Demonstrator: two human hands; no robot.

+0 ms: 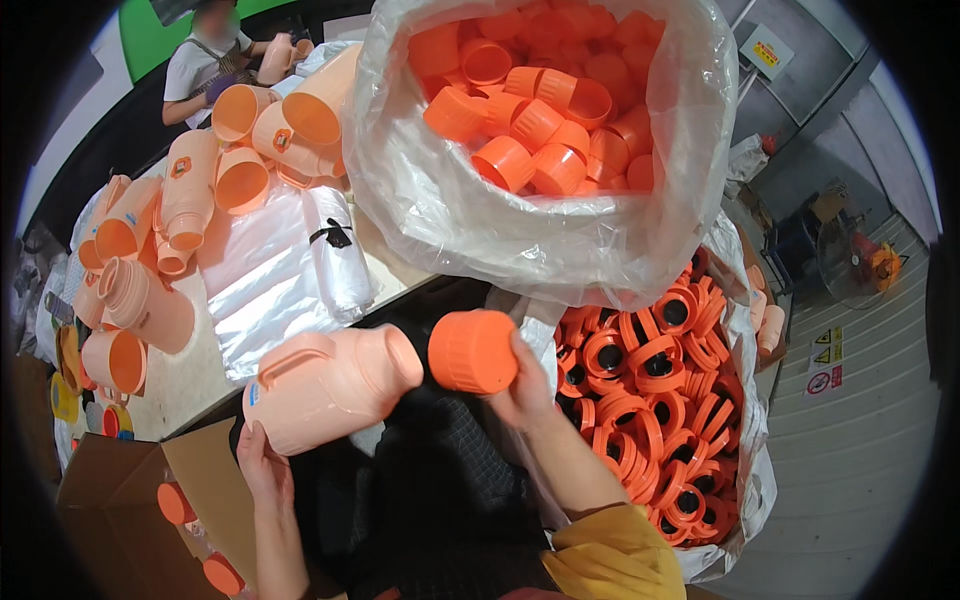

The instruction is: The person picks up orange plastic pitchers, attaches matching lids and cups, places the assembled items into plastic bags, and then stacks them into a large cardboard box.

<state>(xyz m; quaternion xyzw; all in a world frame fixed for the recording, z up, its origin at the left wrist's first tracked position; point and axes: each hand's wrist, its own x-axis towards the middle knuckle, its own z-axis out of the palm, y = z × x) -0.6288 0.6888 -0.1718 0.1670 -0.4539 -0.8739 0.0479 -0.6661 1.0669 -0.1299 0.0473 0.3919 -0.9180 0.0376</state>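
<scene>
My left hand (pixel 264 465) grips the lower end of a pale peach plastic flask casing (pixel 330 390) with a side handle. The casing lies tilted over my lap, its threaded neck pointing right. In my right hand (pixel 525 386) is a bright orange ribbed plastic cup lid (pixel 472 352). A small gap separates the lid from the neck. Above them, a large clear plastic bag (pixel 450 217) holds many orange cup lids (pixel 510 161) of the same kind. Right of my forearm, a white-lined sack (pixel 754 480) is full of orange rings (pixel 622 409) with black centres.
Peach casings (pixel 146 304) crowd the worktable (pixel 176 394) at left, beside folded plastic bags (pixel 262 300). A cardboard box (pixel 124 487) with orange-capped flasks (pixel 176 502) stands lower left. Across the table, a person (pixel 210 64) holds another casing. A fan (pixel 855 259) stands at right.
</scene>
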